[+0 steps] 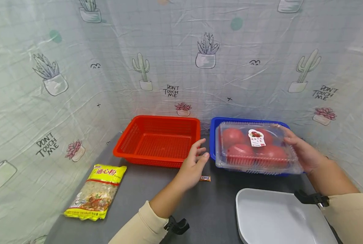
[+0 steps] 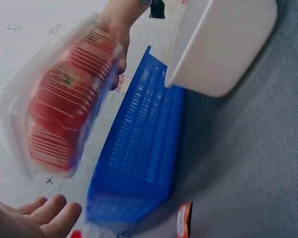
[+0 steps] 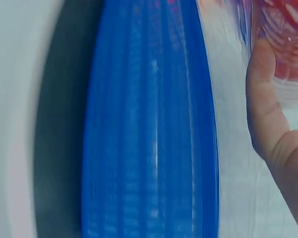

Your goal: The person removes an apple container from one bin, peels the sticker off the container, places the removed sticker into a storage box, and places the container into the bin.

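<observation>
A clear plastic box (image 1: 258,147) holds several round red fruits that look like tomatoes, and a white label sits on its lid. My right hand (image 1: 305,150) grips it by its right end, thumb along the side in the right wrist view. In the left wrist view the box (image 2: 64,104) is held above the blue basket (image 2: 139,134), tilted. My left hand (image 1: 191,166) is apart from the box, to its left, with fingers spread and nothing held. Below that hand lies a small orange-wrapped snack (image 1: 205,178), partly hidden in the head view.
A red perforated basket (image 1: 157,162) stands at the back, left of the blue one. At the front right is a white tray (image 1: 279,217). A yellow-ended bag of pasta (image 1: 97,191) lies on the grey table at left. Printed plastic sheeting (image 1: 181,51) walls the back and sides.
</observation>
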`<state>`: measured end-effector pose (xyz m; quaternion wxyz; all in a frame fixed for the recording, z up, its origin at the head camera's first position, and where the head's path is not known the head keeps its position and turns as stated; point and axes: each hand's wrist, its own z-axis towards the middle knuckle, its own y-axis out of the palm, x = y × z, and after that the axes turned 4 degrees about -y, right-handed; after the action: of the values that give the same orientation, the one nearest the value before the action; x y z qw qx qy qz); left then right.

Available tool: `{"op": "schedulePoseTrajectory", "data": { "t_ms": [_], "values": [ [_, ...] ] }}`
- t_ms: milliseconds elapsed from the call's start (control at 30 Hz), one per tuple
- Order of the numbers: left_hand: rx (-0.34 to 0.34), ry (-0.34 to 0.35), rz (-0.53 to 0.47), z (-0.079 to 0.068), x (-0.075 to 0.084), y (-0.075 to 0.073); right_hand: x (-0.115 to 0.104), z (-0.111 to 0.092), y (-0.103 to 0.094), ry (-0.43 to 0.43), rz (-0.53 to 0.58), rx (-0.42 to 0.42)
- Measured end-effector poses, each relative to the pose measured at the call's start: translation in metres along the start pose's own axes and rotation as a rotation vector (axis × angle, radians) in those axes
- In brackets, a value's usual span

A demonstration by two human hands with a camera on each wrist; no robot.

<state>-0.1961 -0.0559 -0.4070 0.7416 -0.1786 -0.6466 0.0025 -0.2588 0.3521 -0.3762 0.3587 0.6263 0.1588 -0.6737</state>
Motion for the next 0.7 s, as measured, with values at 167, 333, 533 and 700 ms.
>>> {"op": "schedulePoseTrajectory", "data": {
  "t_ms": [167,333,533,700],
  "values": [
    [-0.019,-0.007,-0.014,-0.01,-0.001,-0.018,0.009,0.002,0.034,0.026,-0.141,0.113],
    [0.013,-0.028,-0.067,-0.023,-0.003,-0.043,0.019,0.016,0.078,0.073,-0.172,0.198],
    [0.079,-0.059,-0.129,-0.041,-0.01,-0.08,0.03,0.035,0.127,0.105,-0.078,0.202],
    [0.106,-0.104,-0.149,-0.059,-0.014,-0.113,0.038,0.053,0.156,0.105,-0.073,0.233]
  ]
}}
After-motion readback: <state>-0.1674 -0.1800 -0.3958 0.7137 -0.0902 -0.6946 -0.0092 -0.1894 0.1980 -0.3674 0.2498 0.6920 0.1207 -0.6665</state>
